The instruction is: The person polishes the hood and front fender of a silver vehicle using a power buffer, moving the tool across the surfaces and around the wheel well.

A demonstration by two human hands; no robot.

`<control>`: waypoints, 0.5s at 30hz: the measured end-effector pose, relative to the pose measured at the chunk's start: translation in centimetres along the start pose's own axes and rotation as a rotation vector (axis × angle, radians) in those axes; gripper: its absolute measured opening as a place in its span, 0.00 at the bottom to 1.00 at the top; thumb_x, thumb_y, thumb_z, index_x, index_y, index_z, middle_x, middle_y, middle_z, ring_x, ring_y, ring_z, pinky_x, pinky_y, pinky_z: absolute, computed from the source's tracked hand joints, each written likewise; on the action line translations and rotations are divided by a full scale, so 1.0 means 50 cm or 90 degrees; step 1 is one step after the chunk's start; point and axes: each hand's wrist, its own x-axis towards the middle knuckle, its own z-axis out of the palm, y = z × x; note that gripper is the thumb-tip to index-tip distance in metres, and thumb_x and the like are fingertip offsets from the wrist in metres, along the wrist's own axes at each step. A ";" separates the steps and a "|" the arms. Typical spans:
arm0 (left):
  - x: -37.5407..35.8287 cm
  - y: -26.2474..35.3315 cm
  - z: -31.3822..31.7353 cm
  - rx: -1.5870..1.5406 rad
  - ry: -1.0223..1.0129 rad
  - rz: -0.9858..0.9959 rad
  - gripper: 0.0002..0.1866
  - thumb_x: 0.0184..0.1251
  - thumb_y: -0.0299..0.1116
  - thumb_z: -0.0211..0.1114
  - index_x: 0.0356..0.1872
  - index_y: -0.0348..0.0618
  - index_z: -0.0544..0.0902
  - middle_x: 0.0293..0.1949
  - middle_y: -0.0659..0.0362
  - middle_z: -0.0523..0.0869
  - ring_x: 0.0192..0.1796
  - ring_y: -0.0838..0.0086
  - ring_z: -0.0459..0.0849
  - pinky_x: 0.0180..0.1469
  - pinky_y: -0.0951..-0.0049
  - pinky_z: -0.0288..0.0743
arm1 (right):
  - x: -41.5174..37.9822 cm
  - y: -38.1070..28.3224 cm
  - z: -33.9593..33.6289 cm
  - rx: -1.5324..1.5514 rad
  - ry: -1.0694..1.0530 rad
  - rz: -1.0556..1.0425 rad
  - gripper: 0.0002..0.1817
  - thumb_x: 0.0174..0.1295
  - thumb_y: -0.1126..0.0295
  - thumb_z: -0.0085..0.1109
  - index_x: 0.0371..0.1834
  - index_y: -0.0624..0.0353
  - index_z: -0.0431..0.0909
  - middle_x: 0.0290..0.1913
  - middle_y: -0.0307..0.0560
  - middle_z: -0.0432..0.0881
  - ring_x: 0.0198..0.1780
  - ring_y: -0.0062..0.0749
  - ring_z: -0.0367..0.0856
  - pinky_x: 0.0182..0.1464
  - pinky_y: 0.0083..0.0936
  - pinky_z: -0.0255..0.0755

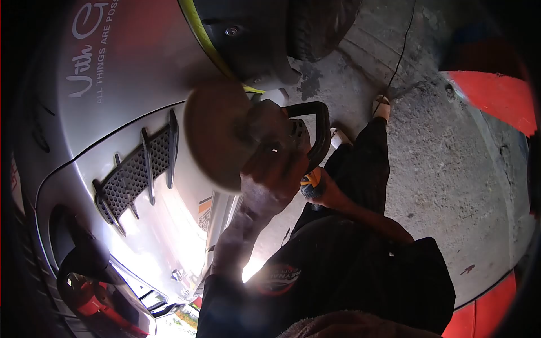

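Note:
A polisher [322, 127] with a black D-shaped handle and a yellow-and-black body is pressed toward the side of a grey car [141, 62]. Its round brown pad [214, 138] is smeared by motion, beside the car's panel; full contact cannot be made out. My left hand [273, 174] is closed over the polisher's head, near the pad. Lower and to the right, my right hand [328, 194] wraps the body's rear end, its fingers partly hidden behind the tool.
A black honeycomb vent [138, 172] with raised fins sits on the car's panel. A side mirror [101, 293] juts out at lower left. The tyre [321, 28] is at the top. A dark cord [403, 50] runs along the concrete floor [451, 186]. Red panels [496, 101] stand at right.

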 end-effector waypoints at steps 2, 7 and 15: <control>0.000 0.000 0.015 0.006 -0.034 -0.009 0.13 0.42 0.23 0.64 0.34 0.45 0.83 0.27 0.58 0.79 0.24 0.65 0.80 0.25 0.65 0.76 | 0.000 0.004 -0.011 -0.056 0.009 -0.018 0.47 0.46 0.83 0.76 0.71 0.59 0.61 0.67 0.50 0.74 0.70 0.40 0.73 0.71 0.42 0.70; -0.007 -0.008 0.070 -0.010 -0.037 -0.035 0.14 0.43 0.23 0.64 0.35 0.46 0.84 0.27 0.58 0.81 0.26 0.64 0.82 0.26 0.64 0.77 | -0.005 0.015 -0.023 -0.003 -0.006 0.036 0.47 0.46 0.82 0.77 0.71 0.59 0.61 0.67 0.50 0.73 0.71 0.40 0.72 0.72 0.43 0.69; -0.018 -0.010 0.107 -0.022 -0.073 -0.064 0.06 0.55 0.30 0.67 0.35 0.49 0.83 0.25 0.61 0.79 0.26 0.68 0.82 0.27 0.65 0.78 | -0.015 0.061 -0.038 0.041 -0.006 0.068 0.48 0.45 0.83 0.75 0.72 0.62 0.60 0.67 0.52 0.72 0.69 0.40 0.73 0.71 0.43 0.69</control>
